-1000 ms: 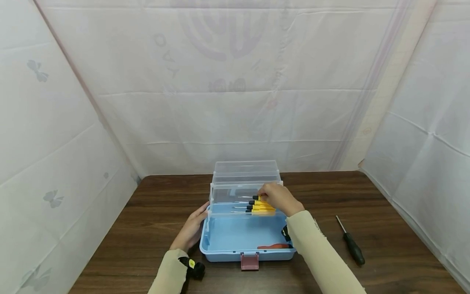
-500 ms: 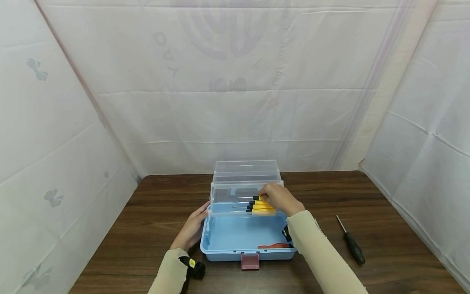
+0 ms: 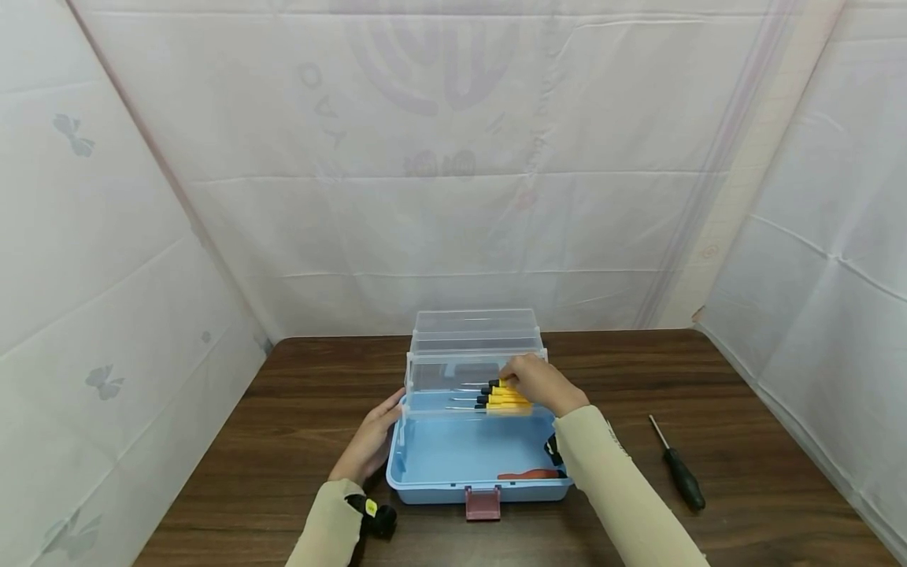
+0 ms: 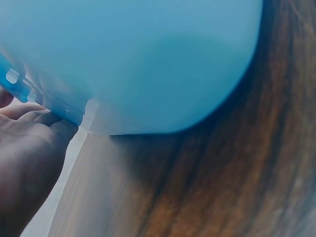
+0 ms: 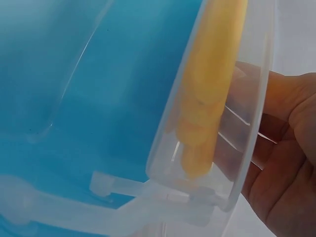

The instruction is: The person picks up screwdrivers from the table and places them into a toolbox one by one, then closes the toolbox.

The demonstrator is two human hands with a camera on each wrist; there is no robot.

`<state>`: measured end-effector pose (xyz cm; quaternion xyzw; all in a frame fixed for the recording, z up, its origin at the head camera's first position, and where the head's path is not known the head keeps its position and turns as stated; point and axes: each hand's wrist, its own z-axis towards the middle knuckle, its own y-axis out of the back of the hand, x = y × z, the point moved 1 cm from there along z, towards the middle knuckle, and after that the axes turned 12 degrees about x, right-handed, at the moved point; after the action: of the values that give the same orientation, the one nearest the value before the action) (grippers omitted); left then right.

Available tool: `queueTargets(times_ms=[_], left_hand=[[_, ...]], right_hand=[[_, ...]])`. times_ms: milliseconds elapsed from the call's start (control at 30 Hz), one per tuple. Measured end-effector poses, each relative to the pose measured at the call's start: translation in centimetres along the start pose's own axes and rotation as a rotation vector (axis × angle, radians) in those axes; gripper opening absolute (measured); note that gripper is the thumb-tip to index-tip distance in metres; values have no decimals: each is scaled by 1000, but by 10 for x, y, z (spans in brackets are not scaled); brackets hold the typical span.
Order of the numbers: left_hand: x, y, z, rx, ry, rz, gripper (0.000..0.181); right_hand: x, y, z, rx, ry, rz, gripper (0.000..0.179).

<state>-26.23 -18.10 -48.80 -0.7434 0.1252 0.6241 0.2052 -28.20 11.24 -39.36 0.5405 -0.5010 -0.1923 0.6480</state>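
A light-blue toolbox (image 3: 460, 494) stands with its lid raised and a clear tray (image 3: 442, 374) lifted over its rear half. Several small screwdrivers (image 3: 505, 399) with yellow handles and black collars lie side by side in the tray, shafts to the left. My right hand (image 3: 536, 382) reaches into the tray and pinches the rearmost screwdriver (image 3: 494, 383) by its yellow handle. Seen through clear plastic in the right wrist view, my right fingers (image 5: 237, 143) lie close by the yellow handles (image 5: 207, 74). At the box's left side, my left hand (image 3: 372, 441) grips the edge.
A red-handled tool (image 3: 530, 475) lies inside the box near the front right. The pink latch (image 3: 483, 504) hangs at the front. On the brown wooden table (image 3: 298, 441), a dark-green-handled screwdriver (image 3: 682, 476) lies to the right. White sheeting (image 3: 453, 236) surrounds the table.
The rearmost yellow screwdriver in my right hand has sunk very slightly toward the others. My left hand and the toolbox stay in place.
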Motion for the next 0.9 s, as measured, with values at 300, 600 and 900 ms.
queueTargets(times_ms=[300, 600, 900], left_hand=[[1, 0, 0, -11, -1, -10, 53], [0, 1, 0, -10, -3, -8, 54], [0, 1, 0, -7, -3, -12, 54]], right_hand=[[-1, 1, -1, 3, 6, -7, 22], [-7, 0, 0, -9, 17, 0, 18], [-10, 3, -5, -21, 22, 13, 17]])
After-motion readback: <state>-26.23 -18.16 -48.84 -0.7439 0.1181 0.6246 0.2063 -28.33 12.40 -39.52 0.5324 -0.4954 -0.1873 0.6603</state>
